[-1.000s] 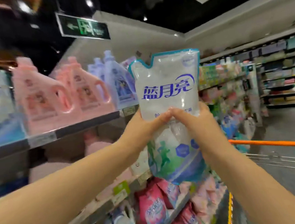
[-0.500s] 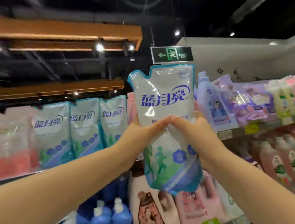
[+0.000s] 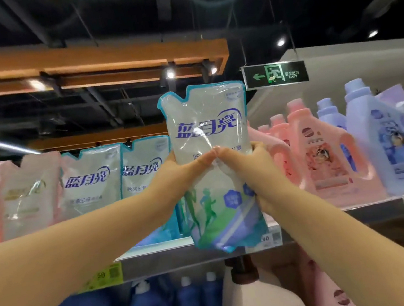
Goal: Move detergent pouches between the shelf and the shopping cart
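Both hands, left (image 3: 178, 173) and right (image 3: 250, 164), grip the detergent pouch (image 3: 208, 131) upright.

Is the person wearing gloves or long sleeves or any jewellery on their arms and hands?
No gloves. The left hand and the right hand are bare, and so are both forearms as far as the picture reaches, with no sleeves in view. No watch, bracelet or ring shows. The fingers look plain, though the picture is a bit blurry.
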`<state>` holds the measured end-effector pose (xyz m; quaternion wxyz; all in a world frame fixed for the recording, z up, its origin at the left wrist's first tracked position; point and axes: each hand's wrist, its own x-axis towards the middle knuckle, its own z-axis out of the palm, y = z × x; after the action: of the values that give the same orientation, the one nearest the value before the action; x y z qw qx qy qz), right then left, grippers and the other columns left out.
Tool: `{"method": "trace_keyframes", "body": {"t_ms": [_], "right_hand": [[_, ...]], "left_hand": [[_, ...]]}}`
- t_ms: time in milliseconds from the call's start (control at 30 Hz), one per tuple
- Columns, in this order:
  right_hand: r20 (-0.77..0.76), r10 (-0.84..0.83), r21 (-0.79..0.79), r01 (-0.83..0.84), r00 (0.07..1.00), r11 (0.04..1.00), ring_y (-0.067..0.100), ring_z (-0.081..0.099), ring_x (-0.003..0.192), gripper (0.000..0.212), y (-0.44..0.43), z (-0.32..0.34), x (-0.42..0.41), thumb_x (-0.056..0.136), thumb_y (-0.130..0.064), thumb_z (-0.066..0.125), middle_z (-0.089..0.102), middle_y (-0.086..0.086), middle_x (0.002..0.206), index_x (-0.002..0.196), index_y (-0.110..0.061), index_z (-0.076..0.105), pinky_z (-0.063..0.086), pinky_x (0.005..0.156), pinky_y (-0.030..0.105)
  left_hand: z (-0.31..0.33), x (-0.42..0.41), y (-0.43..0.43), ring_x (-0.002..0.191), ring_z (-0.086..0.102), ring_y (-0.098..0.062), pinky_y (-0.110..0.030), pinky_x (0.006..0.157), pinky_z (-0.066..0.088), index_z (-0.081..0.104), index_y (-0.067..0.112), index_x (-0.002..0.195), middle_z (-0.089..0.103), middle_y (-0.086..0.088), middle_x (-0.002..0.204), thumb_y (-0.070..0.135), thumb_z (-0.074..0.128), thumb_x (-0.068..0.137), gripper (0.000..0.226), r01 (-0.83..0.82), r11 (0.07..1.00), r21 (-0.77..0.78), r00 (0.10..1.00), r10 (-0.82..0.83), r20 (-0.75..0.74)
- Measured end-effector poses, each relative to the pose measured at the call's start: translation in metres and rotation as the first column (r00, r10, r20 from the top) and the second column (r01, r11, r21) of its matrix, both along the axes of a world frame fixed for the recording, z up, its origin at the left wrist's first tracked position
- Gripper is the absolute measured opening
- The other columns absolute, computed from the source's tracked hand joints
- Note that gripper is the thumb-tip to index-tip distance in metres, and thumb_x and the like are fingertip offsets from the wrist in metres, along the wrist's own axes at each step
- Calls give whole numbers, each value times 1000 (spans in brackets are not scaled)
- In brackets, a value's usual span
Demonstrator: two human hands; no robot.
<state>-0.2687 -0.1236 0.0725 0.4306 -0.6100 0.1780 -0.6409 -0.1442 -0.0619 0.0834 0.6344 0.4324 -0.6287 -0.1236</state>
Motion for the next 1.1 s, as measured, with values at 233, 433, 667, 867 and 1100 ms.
{"method": "trace_keyframes", "body": {"t_ms": [233,433,667,867,1100], "right_hand": [[-5,80,-14,-80,997,997,24,63,80,83,-58,25,40,58,-44,80,64,12,105,123,-11,40,44,52,28],[-26,160,8,-160,987,987,11,48,56,66,-91,29,68,71,-37,76,58,10,104,113,-21,27,33,35,15],[-71,156,105,-148,985,983,22,60,85,66,-110,11,86,73,-38,75,51,6,106,110,-25,21,56,69,35],[-100,128,128,-115,987,985,9,40,57,69,-119,-3,84,73,-42,75,53,9,106,116,-21,26,31,32,17],[-105,55,91,-46,993,995,15,53,69,65,-116,-12,74,76,-39,74,53,9,111,109,-21,20,47,44,21]], "left_hand": [[17,28,-48,91,69,-15,-32,83,54,64,23,110,72,1,100,51,73,51,66,-124,988,-88,992,123,-16],[26,59,-77,97,67,-19,-37,88,53,59,22,119,70,0,104,55,81,49,81,-250,966,-70,968,251,2],[2,78,-105,79,68,-11,-17,66,55,63,18,102,70,1,89,25,73,72,32,-206,973,-106,978,203,-38],[-15,80,-118,82,70,-11,-22,70,54,59,11,115,73,1,89,39,82,52,73,-124,983,-137,991,117,-58],[-24,73,-125,100,67,-26,-46,92,51,54,12,123,68,-11,109,63,85,29,111,-56,983,-174,995,40,-92]]}}
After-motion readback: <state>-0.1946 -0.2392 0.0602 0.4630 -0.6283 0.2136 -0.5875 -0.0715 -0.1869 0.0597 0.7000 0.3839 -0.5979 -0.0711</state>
